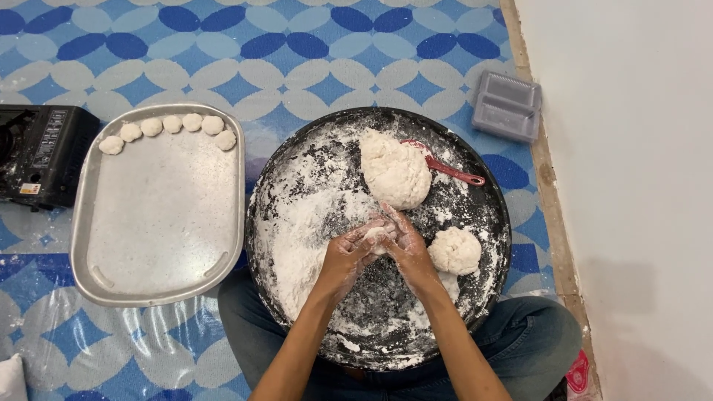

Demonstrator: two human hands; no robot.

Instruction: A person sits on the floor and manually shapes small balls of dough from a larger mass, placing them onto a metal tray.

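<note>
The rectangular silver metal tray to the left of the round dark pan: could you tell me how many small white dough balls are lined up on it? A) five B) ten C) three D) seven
D: seven small white dough balls sit in a curved row along the far edge of the rectangular silver metal tray, and the rest of that tray holds no dough.

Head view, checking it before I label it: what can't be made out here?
- Small dough piece: mostly covered by floury left hand and right hand.
- Red plastic scoop: bowl hidden behind large white dough lump.
- Black portable stove: cut by left edge.
</note>
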